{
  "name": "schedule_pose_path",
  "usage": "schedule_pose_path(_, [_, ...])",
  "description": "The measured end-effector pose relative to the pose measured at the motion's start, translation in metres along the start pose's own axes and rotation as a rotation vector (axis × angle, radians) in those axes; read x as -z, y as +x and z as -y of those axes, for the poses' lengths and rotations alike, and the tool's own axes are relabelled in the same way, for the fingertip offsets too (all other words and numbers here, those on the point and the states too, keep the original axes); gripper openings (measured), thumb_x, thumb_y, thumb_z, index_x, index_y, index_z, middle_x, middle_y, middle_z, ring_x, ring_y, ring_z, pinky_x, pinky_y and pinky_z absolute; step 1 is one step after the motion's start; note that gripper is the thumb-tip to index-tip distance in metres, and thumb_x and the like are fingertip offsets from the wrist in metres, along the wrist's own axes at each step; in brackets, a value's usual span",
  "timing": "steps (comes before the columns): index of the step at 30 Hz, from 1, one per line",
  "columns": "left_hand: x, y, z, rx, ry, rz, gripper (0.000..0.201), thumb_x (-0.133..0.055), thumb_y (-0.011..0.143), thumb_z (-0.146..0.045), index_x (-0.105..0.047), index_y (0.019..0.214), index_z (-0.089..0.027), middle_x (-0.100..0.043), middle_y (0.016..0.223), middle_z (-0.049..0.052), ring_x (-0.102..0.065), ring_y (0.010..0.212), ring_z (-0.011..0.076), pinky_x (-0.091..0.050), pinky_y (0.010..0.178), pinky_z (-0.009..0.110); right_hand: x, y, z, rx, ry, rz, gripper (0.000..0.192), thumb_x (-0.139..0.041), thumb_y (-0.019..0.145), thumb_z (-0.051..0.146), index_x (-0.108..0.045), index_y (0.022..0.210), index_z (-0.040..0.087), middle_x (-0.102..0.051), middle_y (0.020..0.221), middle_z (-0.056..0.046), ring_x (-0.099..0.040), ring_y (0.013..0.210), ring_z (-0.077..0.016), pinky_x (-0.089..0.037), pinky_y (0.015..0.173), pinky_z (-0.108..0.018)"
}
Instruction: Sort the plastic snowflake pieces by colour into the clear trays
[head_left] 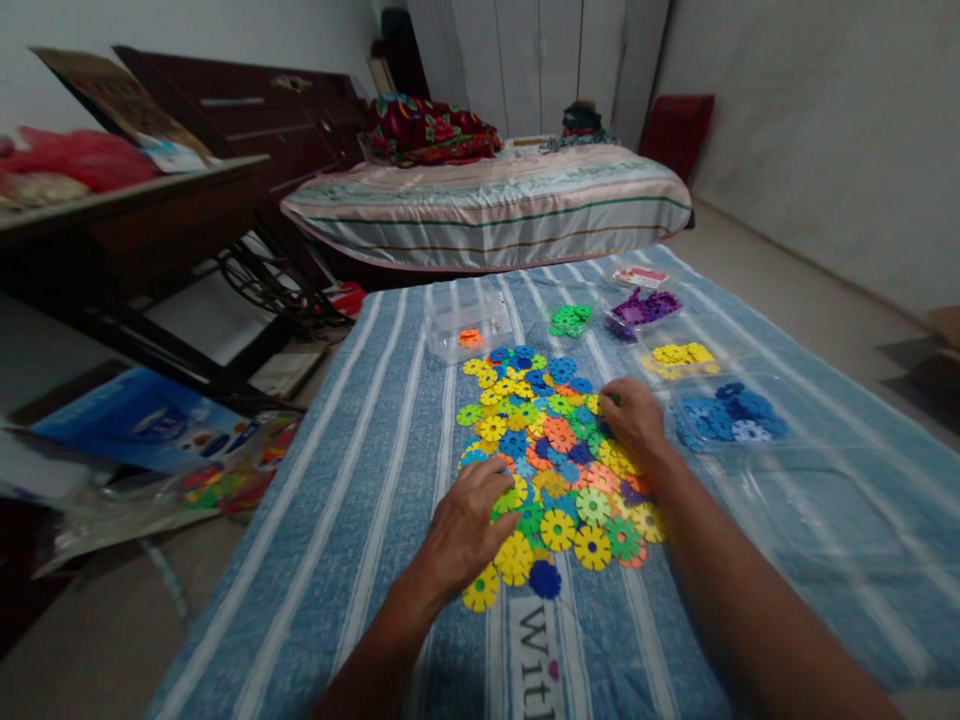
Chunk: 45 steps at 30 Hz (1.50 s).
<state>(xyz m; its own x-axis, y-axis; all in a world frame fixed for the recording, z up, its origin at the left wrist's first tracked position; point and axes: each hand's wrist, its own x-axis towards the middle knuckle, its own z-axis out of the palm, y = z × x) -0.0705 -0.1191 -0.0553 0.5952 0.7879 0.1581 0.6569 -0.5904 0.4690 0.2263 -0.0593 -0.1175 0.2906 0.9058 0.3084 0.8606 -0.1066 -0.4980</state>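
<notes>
A spread pile of notched plastic flower discs [557, 530] in yellow, blue, green, orange and purple lies on a striped blue cloth. My left hand [474, 512] rests at the pile's left edge, fingers apart, over some yellow and green discs. At the right edge of the pile, my right hand [634, 415] has its fingers curled together. A bit of green shows by its fingertips, but what they hold is mostly hidden. Beyond the pile, clear tubs hold sorted discs: orange discs [470, 339], green discs [570, 320], purple discs [646, 306], yellow discs [684, 357] and blue discs [731, 415].
A clear plastic lid [825, 510] lies on the cloth at the right. Behind the table stands a bed [487, 215] with a folded floral quilt [435, 130]. On the left are a sewing table [225, 175] and bags of colourful pieces [225, 480] near the floor.
</notes>
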Motion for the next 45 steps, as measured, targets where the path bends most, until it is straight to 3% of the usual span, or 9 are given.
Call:
schedule_pose_path(10, [-0.003, -0.001, -0.004, -0.015, 0.084, 0.148, 0.041, -0.071, 0.075, -0.021, -0.064, 0.115, -0.019, -0.05, 0.142, 0.017, -0.043, 0.133, 0.0351, -0.038, 0.108, 0.055, 0.0, 0.001, -0.001, 0.012, 0.006, -0.01, 0.024, -0.05, 0.081, 0.026, -0.073, 0.081, 0.018, -0.066, 0.088, -0.006, -0.055, 0.084, -0.0187, -0.037, 0.073, -0.028])
schedule_pose_path(17, [0.007, 0.006, -0.014, 0.022, 0.089, 0.3, 0.047, -0.074, 0.074, -0.02, -0.065, 0.119, -0.022, -0.042, 0.149, 0.016, -0.035, 0.139, 0.0375, -0.032, 0.111, 0.057, -0.001, 0.0, -0.002, 0.015, 0.024, -0.02, 0.025, -0.049, 0.081, 0.025, -0.072, 0.079, 0.019, -0.066, 0.087, -0.006, -0.054, 0.084, -0.0189, -0.038, 0.074, -0.029])
schedule_pose_path(24, [0.003, 0.006, -0.012, -0.014, 0.104, 0.292, 0.039, -0.073, 0.075, -0.019, -0.068, 0.113, -0.025, -0.04, 0.151, 0.011, -0.034, 0.14, 0.0355, -0.031, 0.112, 0.056, -0.002, 0.001, -0.003, 0.025, 0.012, -0.011, 0.024, -0.049, 0.081, 0.026, -0.072, 0.08, 0.019, -0.066, 0.087, -0.006, -0.054, 0.084, -0.019, -0.038, 0.074, -0.029])
schedule_pose_path(28, [-0.001, 0.004, -0.009, -0.045, 0.14, 0.306, 0.043, -0.071, 0.077, -0.018, -0.065, 0.118, -0.029, -0.038, 0.153, 0.008, -0.031, 0.142, 0.0332, -0.029, 0.113, 0.055, -0.002, 0.001, -0.002, 0.025, 0.0, -0.005, 0.026, -0.048, 0.082, 0.026, -0.072, 0.08, 0.019, -0.066, 0.087, -0.006, -0.055, 0.084, -0.0189, -0.037, 0.074, -0.028])
schedule_pose_path(40, [0.006, 0.005, -0.004, -0.052, 0.106, 0.284, 0.043, -0.074, 0.076, -0.024, -0.06, 0.116, -0.024, -0.037, 0.153, 0.013, -0.03, 0.142, 0.0338, -0.03, 0.114, 0.054, 0.0, 0.0, 0.0, 0.011, -0.008, -0.013, 0.025, -0.049, 0.082, 0.027, -0.072, 0.08, 0.019, -0.066, 0.087, -0.005, -0.055, 0.083, -0.0188, -0.037, 0.072, -0.028])
schedule_pose_path(45, [0.008, 0.006, -0.007, -0.032, 0.132, 0.331, 0.04, -0.074, 0.076, -0.024, -0.061, 0.113, -0.023, -0.038, 0.152, 0.016, -0.03, 0.142, 0.036, -0.031, 0.111, 0.057, 0.0, 0.0, 0.0, 0.011, -0.022, -0.007, 0.025, -0.048, 0.082, 0.026, -0.072, 0.08, 0.018, -0.067, 0.087, -0.006, -0.055, 0.083, -0.0189, -0.036, 0.071, -0.028])
